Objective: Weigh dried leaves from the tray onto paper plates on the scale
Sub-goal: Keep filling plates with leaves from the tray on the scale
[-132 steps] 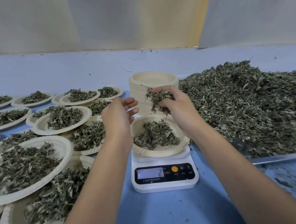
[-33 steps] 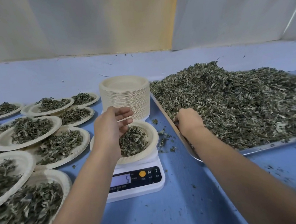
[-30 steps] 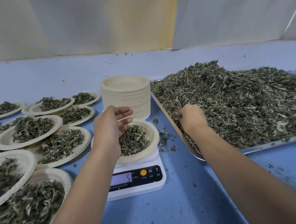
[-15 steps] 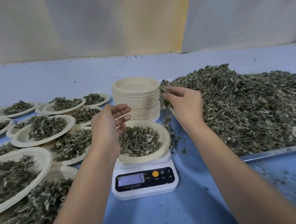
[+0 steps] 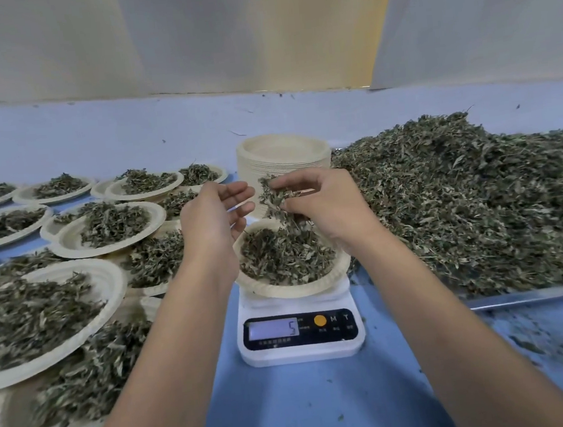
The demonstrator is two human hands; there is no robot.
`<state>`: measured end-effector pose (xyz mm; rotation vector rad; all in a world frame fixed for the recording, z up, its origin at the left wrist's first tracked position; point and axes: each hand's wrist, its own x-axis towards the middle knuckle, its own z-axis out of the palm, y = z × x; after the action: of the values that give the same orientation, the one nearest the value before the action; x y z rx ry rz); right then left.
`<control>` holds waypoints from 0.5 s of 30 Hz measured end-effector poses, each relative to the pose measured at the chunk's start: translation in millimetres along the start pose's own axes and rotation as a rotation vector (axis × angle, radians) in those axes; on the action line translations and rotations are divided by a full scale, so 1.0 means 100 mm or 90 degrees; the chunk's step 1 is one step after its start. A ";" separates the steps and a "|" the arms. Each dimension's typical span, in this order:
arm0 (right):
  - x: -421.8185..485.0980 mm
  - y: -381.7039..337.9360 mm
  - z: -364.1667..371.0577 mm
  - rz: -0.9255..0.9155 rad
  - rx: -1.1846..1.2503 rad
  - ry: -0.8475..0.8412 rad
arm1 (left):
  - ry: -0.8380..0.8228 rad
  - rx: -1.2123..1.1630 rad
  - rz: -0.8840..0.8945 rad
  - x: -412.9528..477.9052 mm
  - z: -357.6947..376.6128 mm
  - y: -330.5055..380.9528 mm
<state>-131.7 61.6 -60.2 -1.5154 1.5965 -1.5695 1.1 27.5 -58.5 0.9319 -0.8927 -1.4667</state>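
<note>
Moved: right hand (image 5: 327, 205) has left the heap of dried leaves (image 5: 461, 203) on the tray (image 5: 535, 294) and now hangs above the paper plate (image 5: 291, 290) on the scale (image 5: 302, 352), a tuft of leaves (image 5: 276, 196) in its fingers; left hand (image 5: 211, 216) stays by the plate's left rim; the display (image 5: 273, 328) reads 5 as before.
Table: blue table (image 5: 309, 410), with leaf crumbs scattered at its near right.
Scale: white and low, at centre nearest the person; an orange button and the letters M and T sit right of the display.
Plate on scale: rests on the platform, a loose mound of leaves across its bowl.
Left hand: above the plate's left rim, fingers straight and slightly spread, holding nothing.
Right hand: above the plate's far right rim, thumb and fingers pinched narrow round the tuft; a few leaves trail down toward the mound.
Left side: many filled plates (image 5: 108, 285) crowd the table, some overlapping.
Behind the hands: stack of empty plates (image 5: 283, 154), just beside the tray's left corner.
Tray: metal, at right, near rim showing under the heap.
Backdrop: pale sheets (image 5: 221, 29) hang beyond the table.
</note>
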 end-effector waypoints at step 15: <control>-0.02 -0.03 -0.02 0.000 -0.097 0.018 | -0.001 -0.004 -0.003 -0.02 0.00 0.02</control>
<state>-131.4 65.1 -58.4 -1.5778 1.7673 -1.5051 2.0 29.4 -56.9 0.9292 -0.8873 -1.4735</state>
